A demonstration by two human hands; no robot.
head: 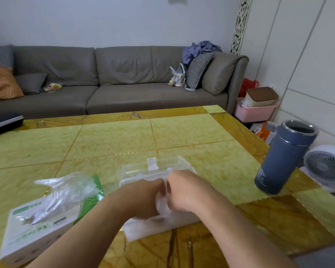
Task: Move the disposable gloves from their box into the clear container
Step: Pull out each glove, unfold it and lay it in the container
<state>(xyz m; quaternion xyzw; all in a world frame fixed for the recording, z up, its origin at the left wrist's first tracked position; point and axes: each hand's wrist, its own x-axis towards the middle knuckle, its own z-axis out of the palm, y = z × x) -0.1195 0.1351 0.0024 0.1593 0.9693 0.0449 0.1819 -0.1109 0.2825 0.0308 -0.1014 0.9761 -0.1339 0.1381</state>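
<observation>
Head view: left hand [143, 198] and right hand [184, 190] both grip a wad of clear gloves [161, 206], pressed together over the clear container [153, 171] on the table [201, 132]. More gloves [66, 192] stick out of the glove box [37, 229], left of the container.

green-and-white glove box [37, 227], clear container [159, 169] — yellow-green marbled table [114, 136] with amber border; grey-brown sofa [112, 78], houndstooth cushion [198, 71], slate-blue flask [282, 157].
</observation>
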